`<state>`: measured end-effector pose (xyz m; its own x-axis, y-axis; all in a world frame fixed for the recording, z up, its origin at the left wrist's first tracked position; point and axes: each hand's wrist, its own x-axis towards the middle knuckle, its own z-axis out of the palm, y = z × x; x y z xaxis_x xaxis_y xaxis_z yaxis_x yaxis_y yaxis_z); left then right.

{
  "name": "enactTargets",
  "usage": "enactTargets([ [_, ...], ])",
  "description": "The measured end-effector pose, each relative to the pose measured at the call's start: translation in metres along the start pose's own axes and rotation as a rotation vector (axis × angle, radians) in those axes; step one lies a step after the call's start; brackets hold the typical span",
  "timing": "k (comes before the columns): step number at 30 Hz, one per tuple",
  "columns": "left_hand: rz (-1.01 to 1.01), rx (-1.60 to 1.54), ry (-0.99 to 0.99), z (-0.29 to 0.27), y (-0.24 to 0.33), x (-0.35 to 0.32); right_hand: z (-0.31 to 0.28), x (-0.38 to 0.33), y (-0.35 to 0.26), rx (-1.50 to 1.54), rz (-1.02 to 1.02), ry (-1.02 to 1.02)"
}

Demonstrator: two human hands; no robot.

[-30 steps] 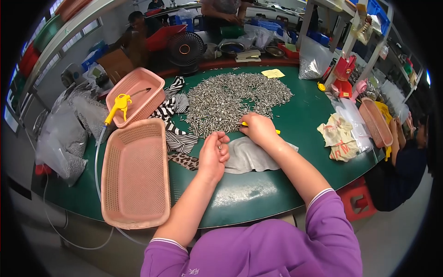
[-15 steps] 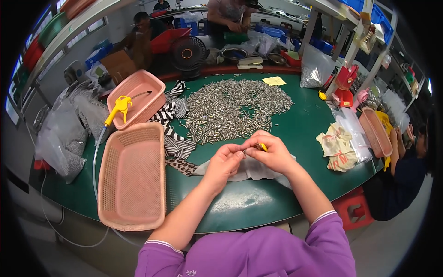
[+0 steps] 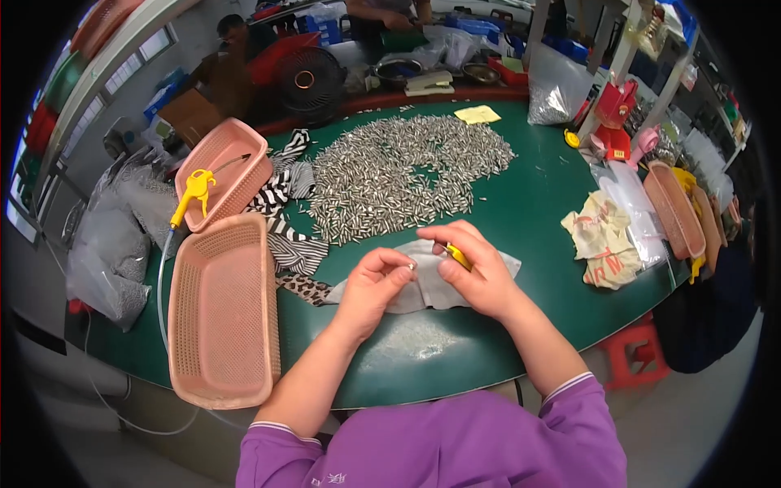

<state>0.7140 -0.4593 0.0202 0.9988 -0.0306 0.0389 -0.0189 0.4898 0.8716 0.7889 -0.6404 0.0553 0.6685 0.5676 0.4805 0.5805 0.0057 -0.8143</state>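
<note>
Hands now together, pin [image 3: 411, 265] between grips.

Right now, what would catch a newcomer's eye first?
The broad heap of small silvery metal pins spread over the green table. In front of it, the left hand and right hand meet above a pale cloth. An empty pink basket sits left.

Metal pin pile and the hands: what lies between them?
Head view: bare green table and the far edge of the pale cloth separate the pin pile from both hands.
</note>
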Motion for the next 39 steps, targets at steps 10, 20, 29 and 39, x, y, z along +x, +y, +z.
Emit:
enactTargets([
  [10, 0.146, 0.068, 0.005, -0.004, 0.000, 0.002, 0.004, -0.003, -0.007, -0.101, -0.118, 0.017],
  [20, 0.203, 0.128, -0.008, -0.002, -0.001, 0.001, 0.007, -0.004, -0.007, -0.180, -0.210, 0.040],
  [29, 0.298, 0.357, -0.005, -0.004, 0.000, 0.004, 0.006, -0.004, -0.002, -0.275, -0.266, 0.036],
  [39, 0.431, 0.789, 0.008, -0.002, 0.012, 0.004, 0.008, -0.005, -0.006, -0.354, -0.274, 0.042],
])
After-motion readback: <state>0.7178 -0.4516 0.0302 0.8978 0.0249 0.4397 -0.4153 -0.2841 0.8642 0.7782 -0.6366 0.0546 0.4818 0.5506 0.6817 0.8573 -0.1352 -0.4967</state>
